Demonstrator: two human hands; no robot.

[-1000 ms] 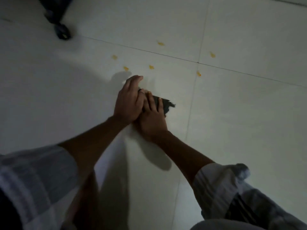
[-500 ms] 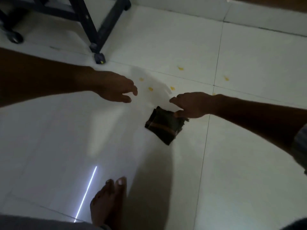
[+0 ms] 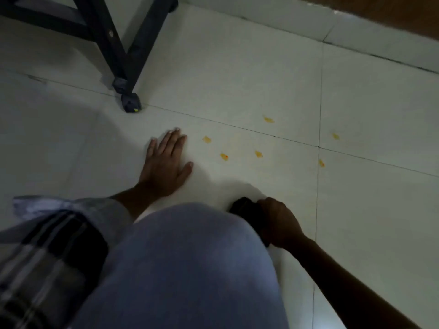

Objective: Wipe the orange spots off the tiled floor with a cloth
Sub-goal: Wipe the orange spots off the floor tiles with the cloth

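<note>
Several small orange spots (image 3: 224,156) dot the white tiled floor (image 3: 237,74) around a tile joint at the centre right. My left hand (image 3: 166,166) lies flat on the floor with straight fingers, just left of the nearest spot. My right hand (image 3: 278,220) grips a dark folded cloth (image 3: 247,210) on the floor below the spots. My knee in light trousers hides part of the cloth.
A black metal furniture leg (image 3: 129,100) with a foot stands on the floor at the upper left, beyond my left hand. A wall base and brown edge (image 3: 380,15) run along the top right. My knee (image 3: 190,257) fills the lower middle.
My left hand has dropped flat onto the floor. My right hand has closed on the cloth and drawn it nearer to me. My knee has come into view.
</note>
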